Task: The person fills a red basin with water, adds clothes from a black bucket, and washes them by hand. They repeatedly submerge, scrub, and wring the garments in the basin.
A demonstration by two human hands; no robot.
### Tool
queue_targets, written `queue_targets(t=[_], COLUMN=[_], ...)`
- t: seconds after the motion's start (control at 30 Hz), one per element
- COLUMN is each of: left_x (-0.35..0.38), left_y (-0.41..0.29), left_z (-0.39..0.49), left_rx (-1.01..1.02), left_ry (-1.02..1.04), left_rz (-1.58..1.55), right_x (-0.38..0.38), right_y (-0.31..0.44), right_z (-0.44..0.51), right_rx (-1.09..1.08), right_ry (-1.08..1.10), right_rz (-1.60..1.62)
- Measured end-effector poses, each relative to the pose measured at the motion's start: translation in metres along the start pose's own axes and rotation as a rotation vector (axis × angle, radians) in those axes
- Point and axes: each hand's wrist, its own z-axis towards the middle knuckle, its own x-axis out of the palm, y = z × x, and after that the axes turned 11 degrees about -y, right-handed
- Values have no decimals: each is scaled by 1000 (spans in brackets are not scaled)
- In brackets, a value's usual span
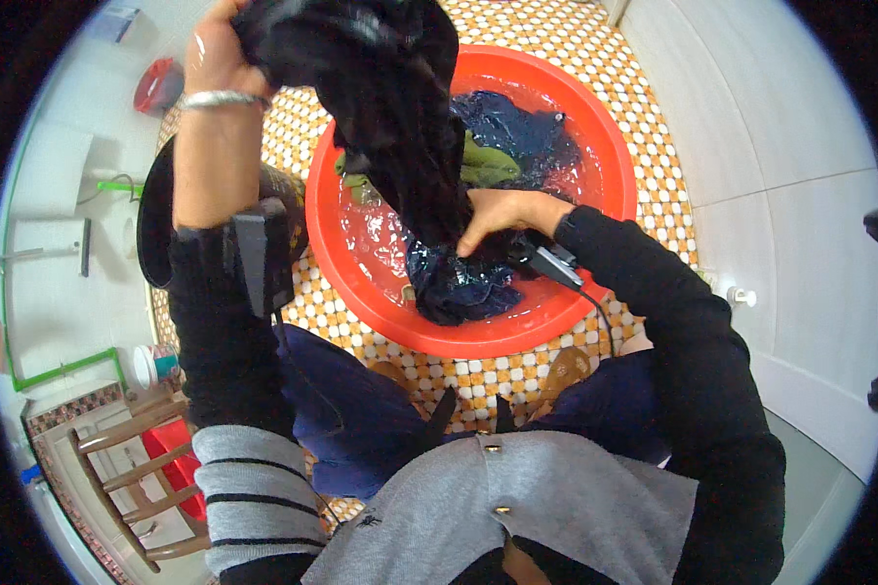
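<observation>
A wet black garment [388, 80] stretches from my raised left hand [223, 58], at the upper left, down into a large red plastic basin [322, 241]. My left hand grips its upper end, and a silvery bracelet circles that wrist. Over the basin, my right hand [501, 212] is on the lower part of the black cloth, thumb in view and the other fingers hidden by cloth. Below it, dark blue cloth [475, 292] lies bunched in the water. Another dark blue garment [512, 128] and a green cloth [486, 162] lie soaking farther back.
The basin stands on an orange-and-white tiled floor [662, 183]. Left are a dark round container [159, 219], a red-rimmed bin [154, 86], a white tub [146, 365] and a wooden ladder-back chair [139, 475]. A pale tiled wall [783, 161] runs along the right.
</observation>
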Motion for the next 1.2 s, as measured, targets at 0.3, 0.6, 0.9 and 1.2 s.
queue_targets(t=[0.3,0.6,0.9,1.2], left_x=[-62,-77,-98,-127], left_y=[205,290,325,385], left_z=[-29,-87,-64,-47], left_rx=[-416,-261,-264,-217], left_ry=[-208,761,908,817], left_rz=[600,2094,2096,2175], right_x=[-69,-16,-22,-32], right_y=[-7,-61,-105,-153], right_z=[-80,-62,-26,5], right_rx=[-120,304,200,488], right_ry=[-320,-172,-10,-7], right_rz=[-225,-951,-1027,-853])
